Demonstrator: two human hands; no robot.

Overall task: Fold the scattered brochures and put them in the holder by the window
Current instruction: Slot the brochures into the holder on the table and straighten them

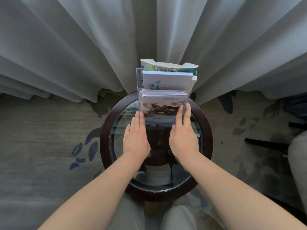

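Note:
A clear acrylic holder (138, 77) stands at the far edge of a round glass-topped table (106, 133), close to the curtain. Its tiers hold folded brochures: a stack with a landscape picture (162, 103) in front, a white-and-blue stack (167, 81) behind it, and a green-printed leaflet (167, 67) at the back. My left hand (136, 138) lies flat with straight fingers, its fingertips at the holder's front left corner. My right hand (182, 136) is flat too, with its fingertips on the front right side of the holder.
Grey curtains (66, 47) hang right behind the table. A patterned carpet (41, 138) surrounds it. A dark wooden chair frame with a pale cushion (297, 163) stands at the right. My knees show at the bottom edge.

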